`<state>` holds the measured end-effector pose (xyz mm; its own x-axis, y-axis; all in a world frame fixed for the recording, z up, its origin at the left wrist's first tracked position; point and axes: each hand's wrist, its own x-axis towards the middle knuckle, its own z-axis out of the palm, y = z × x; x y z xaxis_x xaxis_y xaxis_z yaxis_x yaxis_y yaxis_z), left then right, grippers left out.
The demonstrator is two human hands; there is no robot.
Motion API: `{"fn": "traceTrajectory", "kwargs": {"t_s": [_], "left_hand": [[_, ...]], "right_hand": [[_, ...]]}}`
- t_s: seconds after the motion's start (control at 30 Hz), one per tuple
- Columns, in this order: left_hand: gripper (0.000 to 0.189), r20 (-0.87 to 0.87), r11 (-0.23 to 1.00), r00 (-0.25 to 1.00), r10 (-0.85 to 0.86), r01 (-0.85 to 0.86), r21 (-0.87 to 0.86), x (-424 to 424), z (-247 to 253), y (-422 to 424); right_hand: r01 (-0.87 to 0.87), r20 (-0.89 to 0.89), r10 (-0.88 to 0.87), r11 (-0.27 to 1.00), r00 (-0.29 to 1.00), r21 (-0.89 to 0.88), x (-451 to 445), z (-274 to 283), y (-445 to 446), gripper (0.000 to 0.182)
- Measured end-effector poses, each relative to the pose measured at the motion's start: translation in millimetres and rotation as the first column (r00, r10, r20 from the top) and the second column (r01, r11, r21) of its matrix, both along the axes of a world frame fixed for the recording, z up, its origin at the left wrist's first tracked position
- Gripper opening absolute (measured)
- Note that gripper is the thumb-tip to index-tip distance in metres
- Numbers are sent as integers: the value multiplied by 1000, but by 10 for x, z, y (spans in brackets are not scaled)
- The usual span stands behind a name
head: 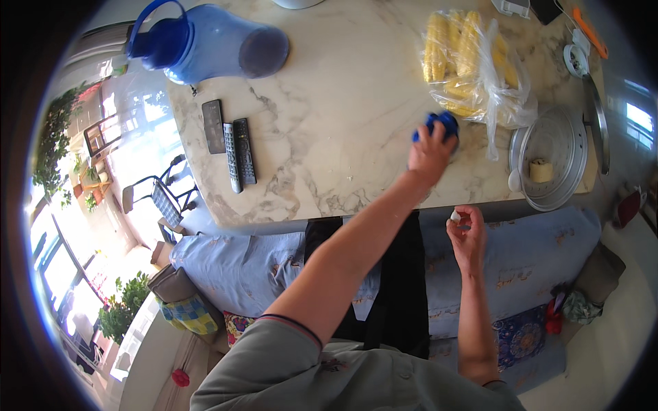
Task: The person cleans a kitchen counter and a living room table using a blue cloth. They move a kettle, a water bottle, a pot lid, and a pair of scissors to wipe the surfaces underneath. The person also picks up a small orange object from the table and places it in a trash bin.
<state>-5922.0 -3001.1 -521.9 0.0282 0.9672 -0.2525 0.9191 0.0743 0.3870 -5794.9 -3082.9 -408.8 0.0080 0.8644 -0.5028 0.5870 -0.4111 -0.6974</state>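
My left hand [431, 154] reaches across my front, its fingers curled over a dark blue object [446, 123] on the marble-patterned table [329, 128]; the hand covers part of it, so its kind is unclear. Just beyond lies a clear plastic bag of yellow corn cobs [465, 56]. My right hand [467, 231] is off the table's near edge, above the sofa, pinching a small white piece [455, 216] between thumb and finger. At the table's right stands a perforated metal steamer tray [560, 154], with a short pale yellow piece [541, 170] in it.
A large blue water jug [221, 43] lies on its side at the far left. Nearer are a black phone [212, 126] and two remote controls [232, 156]. Right of the corn are a small white dish [576, 60] and an orange-handled tool [589, 33]. The sofa [514, 257] borders the near edge.
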Motion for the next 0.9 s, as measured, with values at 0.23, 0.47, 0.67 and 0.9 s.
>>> {"fn": "traceTrajectory", "kwargs": {"t_s": [0.23,0.47,0.67,0.9], "left_hand": [[49,640,945,701,314,-296,-139,-928,479,-128],[55,349,829,771,533,-558,-34,-2884,704,-1278],[61,-68,808,810,583,-586,-58,-2525,250,-1225],[44,35,969,973,230,-232,89,-1126,-46,-911]], "right_hand": [[-76,-2,77,991,997,111,-266,127,246,28],[-421,71,418,871,906,253,-1421,-470,889,26],[-601,295,533,608,793,519,-2865,-1235,1480,24],[-755,417,639,456,647,471,-3105,-1247,1683,37]]}}
